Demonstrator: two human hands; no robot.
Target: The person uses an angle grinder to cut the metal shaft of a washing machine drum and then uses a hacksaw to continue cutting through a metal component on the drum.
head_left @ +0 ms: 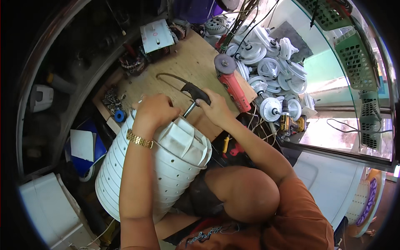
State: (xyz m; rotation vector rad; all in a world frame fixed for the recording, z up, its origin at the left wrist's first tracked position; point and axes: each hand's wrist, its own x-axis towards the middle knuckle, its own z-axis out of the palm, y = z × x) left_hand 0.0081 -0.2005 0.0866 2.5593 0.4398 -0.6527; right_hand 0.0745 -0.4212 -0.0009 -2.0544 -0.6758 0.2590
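Observation:
A white perforated plastic drum, like a washing machine's spin tub, leans tilted near my knee, its ribbed end towards the wooden board. My right hand grips a soldering iron by its black handle. The iron's metal barrel points down towards the drum's ribbed end, and its tip is hidden. My left hand rests at that same end, with a gold watch band on the wrist. Its fingers are curled close to the barrel; what they hold, if anything, is hidden.
The wooden board carries a red angle grinder and the iron's looping cord. White pulley-like parts are piled at right, near a yellow drill. A blue tape roll and small metal pieces lie left.

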